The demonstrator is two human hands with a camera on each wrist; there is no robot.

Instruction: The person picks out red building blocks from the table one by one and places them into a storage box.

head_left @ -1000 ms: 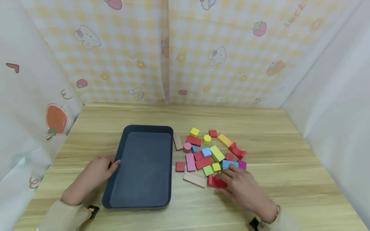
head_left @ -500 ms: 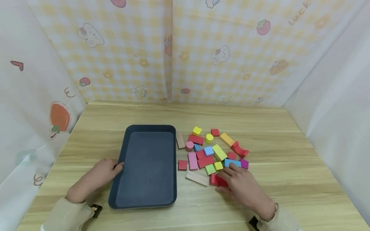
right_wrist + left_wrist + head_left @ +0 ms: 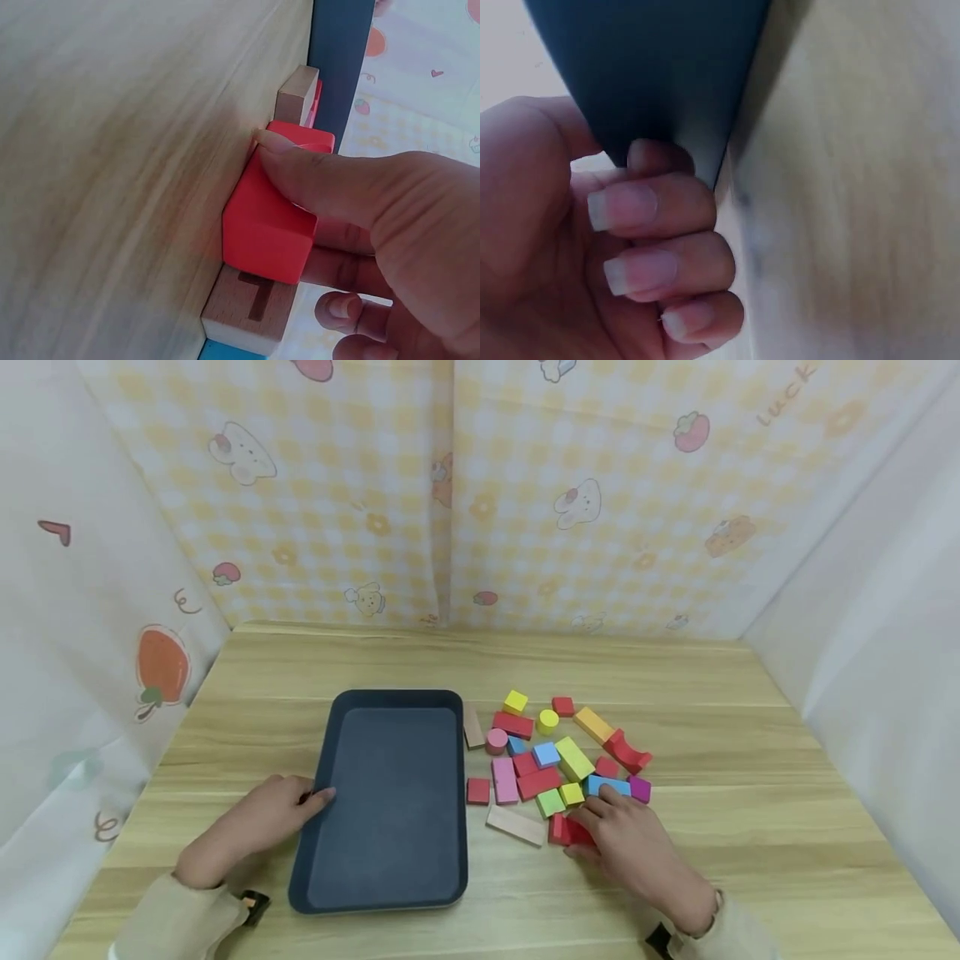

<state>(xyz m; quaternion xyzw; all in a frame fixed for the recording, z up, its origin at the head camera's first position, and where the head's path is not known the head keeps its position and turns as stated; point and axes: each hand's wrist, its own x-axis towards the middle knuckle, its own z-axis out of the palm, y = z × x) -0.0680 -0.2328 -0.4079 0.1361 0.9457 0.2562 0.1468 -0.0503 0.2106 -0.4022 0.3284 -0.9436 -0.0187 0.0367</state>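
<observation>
Grip by left hand (image 3: 273, 812) on tray (image 3: 386, 810), presumably for steadiness; by right hand (image 3: 628, 842) on red block (image 3: 264, 241), likely for control.

Behind the wood-grained table (image 3: 750, 735) hangs a yellow-and-white checked cloth (image 3: 502, 468) printed with strawberries and cartoon animals; a white left curtain (image 3: 90, 693) and white right curtain (image 3: 862, 635) flank it.

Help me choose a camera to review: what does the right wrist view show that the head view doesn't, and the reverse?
Only the right wrist view shows the dark-marked wooden block beside the gripped red block. Only the head view shows the left hand and the yellow cylinder. Both show the right hand, that red block and the dark tray, which the wrist view crops.
</observation>
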